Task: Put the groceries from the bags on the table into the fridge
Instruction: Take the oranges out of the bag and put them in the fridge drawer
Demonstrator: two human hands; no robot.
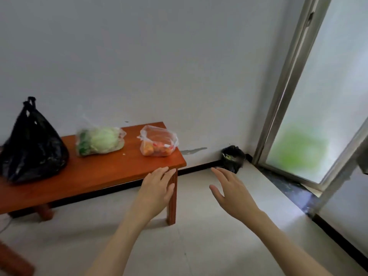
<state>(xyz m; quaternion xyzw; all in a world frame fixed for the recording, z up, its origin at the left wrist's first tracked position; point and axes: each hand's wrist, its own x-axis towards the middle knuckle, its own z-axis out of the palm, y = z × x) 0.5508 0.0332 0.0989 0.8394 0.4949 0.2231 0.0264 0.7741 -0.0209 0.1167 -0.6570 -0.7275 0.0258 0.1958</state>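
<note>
Groceries sit in three bags on the desk [95,176], none of them held by the hands. The left hand [157,186] reaches forward with straight, spread fingers over the desk's near right corner, holding nothing. The right hand [231,191] is also stretched out flat with relaxed fingers, empty, above the floor [199,246] to the right of the desk. Nearest the left hand, at the desk's right end, lies a clear bag of orange and red produce [158,144]. Left of it, apart, lies a clear bag of cabbage and greens [99,141]. At the desk's left end stands a black bag [33,148] with its handles tied up. A small black bag [233,156] rests on the floor in the corner, beside a frosted glass door [318,106].
</note>
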